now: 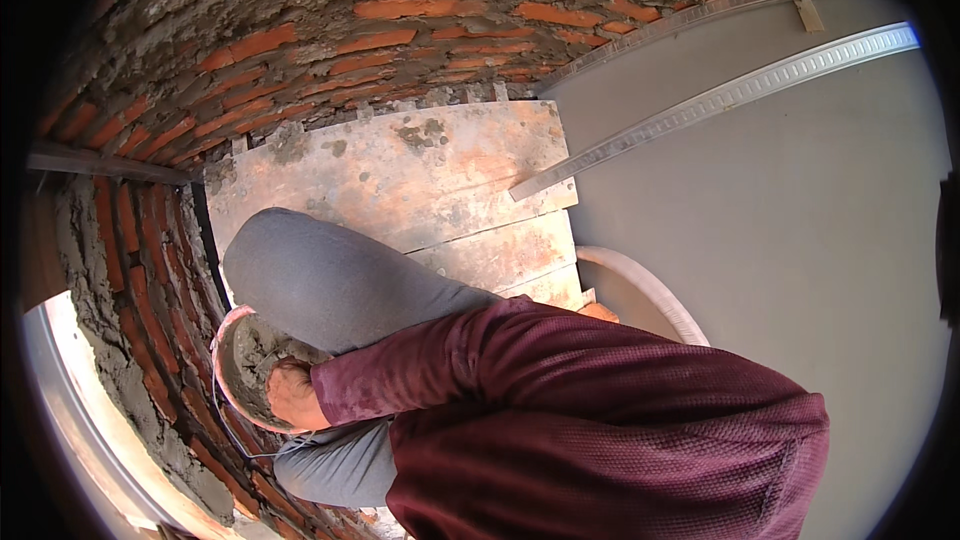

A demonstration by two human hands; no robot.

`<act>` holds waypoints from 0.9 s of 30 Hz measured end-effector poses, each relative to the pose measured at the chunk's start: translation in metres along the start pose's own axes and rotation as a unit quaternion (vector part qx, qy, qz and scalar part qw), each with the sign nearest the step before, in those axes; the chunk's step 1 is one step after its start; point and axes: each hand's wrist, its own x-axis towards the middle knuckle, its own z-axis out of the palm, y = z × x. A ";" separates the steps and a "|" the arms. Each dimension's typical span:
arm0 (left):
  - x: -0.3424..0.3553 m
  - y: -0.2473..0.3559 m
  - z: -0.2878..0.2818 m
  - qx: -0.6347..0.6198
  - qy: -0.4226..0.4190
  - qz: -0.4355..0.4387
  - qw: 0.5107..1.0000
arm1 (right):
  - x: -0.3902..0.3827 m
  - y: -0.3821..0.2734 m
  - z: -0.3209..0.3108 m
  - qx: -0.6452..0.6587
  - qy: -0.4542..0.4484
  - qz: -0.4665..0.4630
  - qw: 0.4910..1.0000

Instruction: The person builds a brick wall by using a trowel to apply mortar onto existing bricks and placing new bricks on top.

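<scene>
My right hand (291, 395) reaches down into a round bucket (222, 365) with a pinkish-red rim and a thin wire handle. Grey wet mortar (248, 352) coats the bucket's inside. The hand's fingers look curled, and their tips are hidden toward the mortar; whatever they grip cannot be made out. A maroon sleeve (400, 370) covers that arm, which passes between my two grey-trousered knees (310, 275). The bucket stands close beside my legs, near the brick wall at left. My left hand does not show.
Mortar-spattered boards (470, 155) lie beyond my knees. Rough brick walls (400, 10) smeared with mortar rise ahead and at left. A long metal strip (720, 100) leans from the boards across a smooth grey plastered surface (790, 210). A pale curved hose-like piece (650, 285) and an orange brick fragment (598, 311) lie nearby.
</scene>
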 end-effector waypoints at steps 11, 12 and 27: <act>-0.205 -0.178 0.024 -0.146 -0.099 -0.361 0.916 | 0.054 0.047 -0.019 -0.050 -0.138 -0.188 0.971; -0.220 -0.207 -0.004 -0.189 -0.081 -0.367 0.907 | 0.051 0.024 -0.027 -0.043 -0.157 -0.258 0.952; -0.447 -0.283 -0.088 -0.512 0.347 -0.400 0.676 | 0.126 0.084 -0.029 0.068 -0.267 -0.386 0.880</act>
